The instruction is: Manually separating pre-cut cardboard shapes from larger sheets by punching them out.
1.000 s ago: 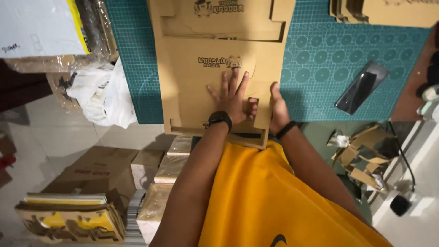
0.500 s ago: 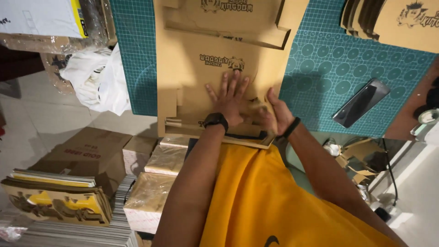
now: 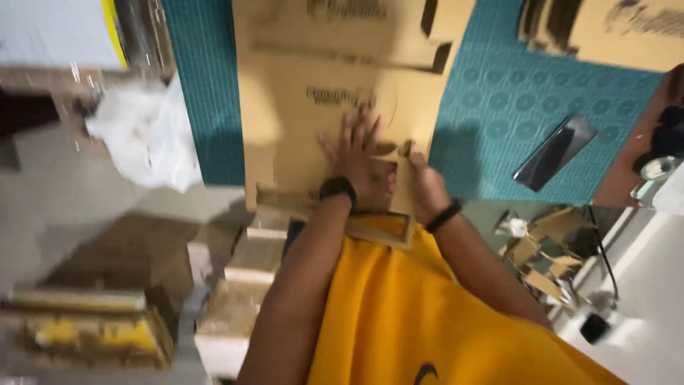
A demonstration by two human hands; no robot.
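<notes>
A flat brown die-cut cardboard sheet (image 3: 299,121) lies on a teal cutting mat (image 3: 499,107). My left hand (image 3: 356,160), a dark band at its wrist, presses flat on the sheet with fingers spread. My right hand (image 3: 422,182), also with a dark wristband, rests at the sheet's near right edge, thumb raised against a small flap; its fingers are partly hidden. The sheet's near edge (image 3: 370,227) overhangs the mat. The frame is blurred.
A dark phone (image 3: 554,152) lies on the mat to the right. More cardboard pieces (image 3: 605,28) sit at the far right. White plastic wrap (image 3: 146,135) is at left. Stacks of flat cardboard (image 3: 235,306) and cardboard scraps (image 3: 541,249) lie below on the floor.
The view has shifted and blurred. My left hand stays flat on the sheet; my right hand has moved slightly along the sheet's right edge.
</notes>
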